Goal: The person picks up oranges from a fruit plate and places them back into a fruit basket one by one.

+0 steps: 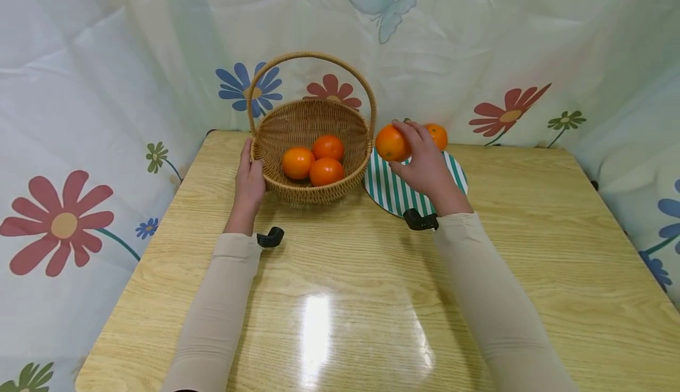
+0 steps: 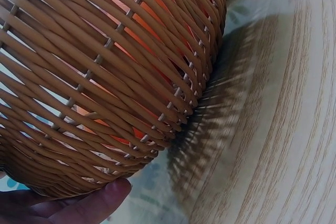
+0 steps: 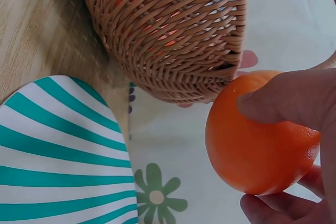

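My right hand (image 1: 425, 165) pinches an orange (image 1: 391, 143) between thumb and fingers, raised just right of a wicker basket (image 1: 310, 194). The right wrist view shows the thumb across this orange (image 3: 257, 140) and fingertips beneath it, with the basket (image 3: 173, 35) beyond. At the basket's left side, my left hand (image 1: 249, 182) rests against the outer weave, fingers fairly straight. In the left wrist view one fingertip (image 2: 116, 188) touches the wickerwork (image 2: 94, 77). Three oranges (image 1: 326, 172) lie inside the basket. Another orange (image 1: 437, 136) sits behind my right hand, partly hidden.
A round flat mat with green and white stripes (image 1: 390, 188) lies right of the basket, under my right hand. The basket's tall handle (image 1: 313, 55) arches over it. A flowered curtain (image 1: 451, 38) hangs behind the wooden table (image 1: 372, 297).
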Available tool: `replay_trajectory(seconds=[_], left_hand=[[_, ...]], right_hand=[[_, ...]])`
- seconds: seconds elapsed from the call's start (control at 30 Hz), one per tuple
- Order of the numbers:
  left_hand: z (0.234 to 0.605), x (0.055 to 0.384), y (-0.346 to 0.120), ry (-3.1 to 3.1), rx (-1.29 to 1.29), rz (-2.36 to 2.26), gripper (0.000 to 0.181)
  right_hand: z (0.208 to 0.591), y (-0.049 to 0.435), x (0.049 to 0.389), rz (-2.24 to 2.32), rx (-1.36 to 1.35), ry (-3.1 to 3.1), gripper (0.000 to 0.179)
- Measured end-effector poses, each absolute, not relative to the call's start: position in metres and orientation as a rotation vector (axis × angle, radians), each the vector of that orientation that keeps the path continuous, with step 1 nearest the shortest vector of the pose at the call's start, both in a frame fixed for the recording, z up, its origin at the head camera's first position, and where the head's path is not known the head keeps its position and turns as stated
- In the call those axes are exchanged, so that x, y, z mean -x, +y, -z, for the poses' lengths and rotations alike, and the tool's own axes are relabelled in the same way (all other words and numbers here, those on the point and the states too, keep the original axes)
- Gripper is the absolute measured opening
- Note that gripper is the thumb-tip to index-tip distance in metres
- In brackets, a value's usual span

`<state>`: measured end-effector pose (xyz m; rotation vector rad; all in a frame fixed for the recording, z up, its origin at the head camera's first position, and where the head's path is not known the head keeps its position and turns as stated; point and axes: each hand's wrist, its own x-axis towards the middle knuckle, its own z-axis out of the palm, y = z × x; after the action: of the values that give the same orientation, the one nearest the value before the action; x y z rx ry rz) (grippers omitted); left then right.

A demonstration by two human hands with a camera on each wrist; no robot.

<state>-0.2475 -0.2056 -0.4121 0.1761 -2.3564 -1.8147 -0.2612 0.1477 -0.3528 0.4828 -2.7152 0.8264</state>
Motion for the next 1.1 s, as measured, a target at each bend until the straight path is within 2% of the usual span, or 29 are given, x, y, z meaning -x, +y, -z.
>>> replay_trajectory(seconds=[0.63, 1.1], left_hand=[[0.414, 0.249, -0.206, -2.333, -0.17, 1.86, 0.057], [0.415, 0.25, -0.205, -2.322, -0.177, 1.856, 0.057]], right_hand=[[0.33, 0.142, 0.243, -0.833, -0.561, -2.604, 0.073], [0.319, 0.121, 0.23, -0.873, -0.742, -2.524, 0.07]])
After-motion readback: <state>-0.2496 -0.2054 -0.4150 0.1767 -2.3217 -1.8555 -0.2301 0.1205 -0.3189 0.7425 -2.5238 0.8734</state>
